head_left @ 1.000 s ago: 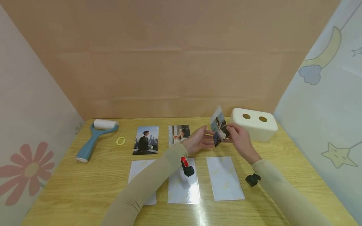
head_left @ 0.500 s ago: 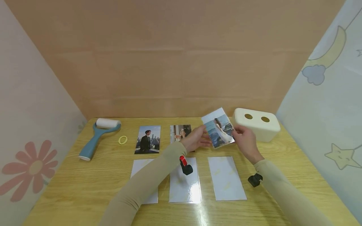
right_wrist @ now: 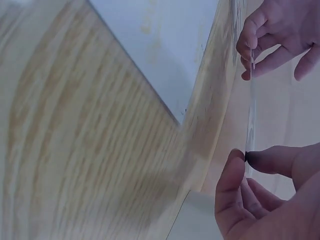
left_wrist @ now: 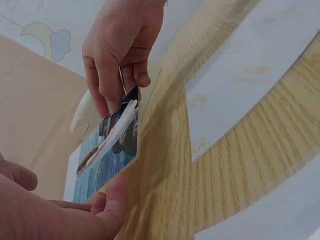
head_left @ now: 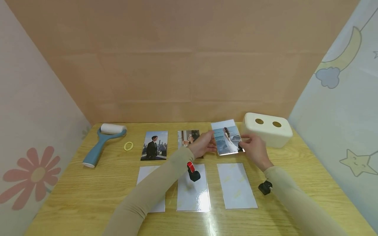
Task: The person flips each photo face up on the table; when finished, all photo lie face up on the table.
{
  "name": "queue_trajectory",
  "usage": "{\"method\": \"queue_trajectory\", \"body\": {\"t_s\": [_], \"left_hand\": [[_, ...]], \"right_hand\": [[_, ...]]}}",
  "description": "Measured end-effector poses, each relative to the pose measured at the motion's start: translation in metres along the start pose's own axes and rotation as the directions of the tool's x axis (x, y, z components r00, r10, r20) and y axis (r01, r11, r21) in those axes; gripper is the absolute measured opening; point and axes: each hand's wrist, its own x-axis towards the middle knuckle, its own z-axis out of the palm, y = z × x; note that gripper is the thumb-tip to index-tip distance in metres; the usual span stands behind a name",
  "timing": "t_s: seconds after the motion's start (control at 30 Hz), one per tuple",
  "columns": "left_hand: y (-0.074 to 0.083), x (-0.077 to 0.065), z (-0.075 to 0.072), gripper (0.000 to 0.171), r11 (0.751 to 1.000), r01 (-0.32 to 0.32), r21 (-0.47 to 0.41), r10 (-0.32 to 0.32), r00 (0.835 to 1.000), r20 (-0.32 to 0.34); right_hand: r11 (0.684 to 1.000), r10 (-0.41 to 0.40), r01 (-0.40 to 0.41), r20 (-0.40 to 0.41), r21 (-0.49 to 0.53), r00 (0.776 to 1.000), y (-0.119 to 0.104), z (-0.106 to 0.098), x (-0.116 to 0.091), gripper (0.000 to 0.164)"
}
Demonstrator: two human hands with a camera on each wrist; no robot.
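Note:
A photo of a person in a white dress by the sea is held up and tilted above the table. My right hand pinches its lower right corner between thumb and fingers. At its left edge is my left hand, fingers touching the card and thumb standing apart in the left wrist view. Seen edge-on in the right wrist view, the photo is thin and glossy. A second photo lies partly hidden behind my left hand. Further left lies a photo of a person in a dark suit.
Three white sheets, left, middle and right, lie in a near row; my left forearm covers part of the left one. A cream box with two holes stands back right. A blue-handled roller and yellow ring lie left.
The photo has turned from nearly edge-on to face the head camera, then straightened and lowered slightly. My right hand keeps its pinch, and my left hand stays by the left edge.

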Motion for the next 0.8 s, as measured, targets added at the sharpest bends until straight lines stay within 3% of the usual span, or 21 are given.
{"method": "queue_trajectory", "body": {"t_s": [0.17, 0.4, 0.8], "left_hand": [[0.0015, 0.0002, -0.0011, 0.036, 1.0, -0.006, -0.008, 0.006, 1.0, 0.01], [0.0036, -0.001, -0.0007, 0.037, 0.999, 0.034, 0.039, -0.034, 0.999, -0.013], [0.0035, 0.0017, -0.0025, 0.026, 0.992, 0.071, 0.108, -0.067, 0.997, -0.036]], "right_hand": [[0.999, 0.016, -0.015, 0.02, -0.036, 1.0, 0.0024, 0.0011, 0.0028, 0.035], [0.999, 0.038, -0.034, 0.088, -0.039, 0.995, 0.0073, 0.0048, 0.0051, 0.034], [0.995, 0.062, -0.048, 0.154, -0.091, 0.986, 0.0084, 0.0101, 0.0081, 0.033]]}}
